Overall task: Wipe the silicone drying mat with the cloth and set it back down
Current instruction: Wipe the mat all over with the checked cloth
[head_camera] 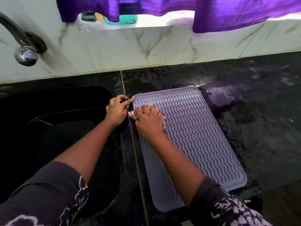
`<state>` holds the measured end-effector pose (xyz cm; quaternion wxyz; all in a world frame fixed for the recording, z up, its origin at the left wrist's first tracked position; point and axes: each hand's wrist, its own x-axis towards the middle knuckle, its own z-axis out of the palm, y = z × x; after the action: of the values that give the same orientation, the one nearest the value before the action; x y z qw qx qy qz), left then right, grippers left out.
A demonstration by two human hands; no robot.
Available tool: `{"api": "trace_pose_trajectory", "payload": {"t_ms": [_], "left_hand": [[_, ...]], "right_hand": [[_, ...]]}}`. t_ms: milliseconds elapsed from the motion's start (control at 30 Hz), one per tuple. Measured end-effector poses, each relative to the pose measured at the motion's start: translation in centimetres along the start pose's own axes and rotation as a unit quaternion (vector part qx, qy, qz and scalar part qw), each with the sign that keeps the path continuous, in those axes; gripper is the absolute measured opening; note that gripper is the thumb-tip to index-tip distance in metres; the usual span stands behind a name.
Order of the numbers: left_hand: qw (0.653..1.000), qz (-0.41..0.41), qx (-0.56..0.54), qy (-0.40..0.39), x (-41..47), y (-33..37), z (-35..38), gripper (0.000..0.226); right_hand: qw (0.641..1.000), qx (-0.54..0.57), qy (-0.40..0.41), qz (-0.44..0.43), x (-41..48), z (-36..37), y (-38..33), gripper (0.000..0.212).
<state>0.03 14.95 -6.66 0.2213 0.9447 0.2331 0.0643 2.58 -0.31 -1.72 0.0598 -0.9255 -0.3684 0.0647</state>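
Note:
A lavender silicone drying mat [195,136] with wavy ridges lies flat on the black countertop, right of the sink. My right hand [149,121] presses a bunched pink-and-white patterned cloth [132,115] onto the mat's far left part. My left hand [116,110] pinches the mat's far left corner with thumb and fingertips. Most of the cloth is hidden under my right hand.
A black sink [53,128] sits left of the mat. A chrome tap [24,53] juts from the tiled wall at upper left. The black counter [260,111] looks wet right of the mat. Purple curtains [236,12] hang over a window sill holding a teal container [125,20].

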Motion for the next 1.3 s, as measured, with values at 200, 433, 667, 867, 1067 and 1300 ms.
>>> {"api": "trace_pose_trajectory", "payload": {"t_ms": [200, 433, 667, 867, 1067, 1300], "left_hand": [[1.0, -0.006, 0.011, -0.01, -0.1, 0.3, -0.3, 0.041], [0.994, -0.03, 0.067, -0.086, -0.8, 1.8, -1.2, 0.046], [0.984, -0.015, 0.093, -0.151, -2.5, 1.9, -0.4, 0.062], [0.984, -0.023, 0.099, -0.148, -2.9, 2.8, -0.7, 0.061], [0.985, -0.007, 0.127, -0.115, -7.1, 4.3, 0.5, 0.058], [0.991, -0.031, 0.071, -0.114, -7.4, 4.0, 1.1, 0.055]], "right_hand": [[0.999, 0.02, -0.039, -0.03, -10.1, 0.5, 0.8, 0.048], [0.996, 0.087, 0.016, 0.005, -7.2, -0.4, 1.8, 0.04], [1.0, 0.006, 0.01, -0.027, -10.9, 1.4, 1.5, 0.045], [0.994, 0.108, -0.016, -0.004, -11.1, -1.1, 3.2, 0.038], [1.0, -0.01, -0.018, 0.002, -7.5, 0.5, 4.7, 0.047], [0.997, 0.066, -0.047, -0.007, -11.1, -1.3, 5.8, 0.039]]}}
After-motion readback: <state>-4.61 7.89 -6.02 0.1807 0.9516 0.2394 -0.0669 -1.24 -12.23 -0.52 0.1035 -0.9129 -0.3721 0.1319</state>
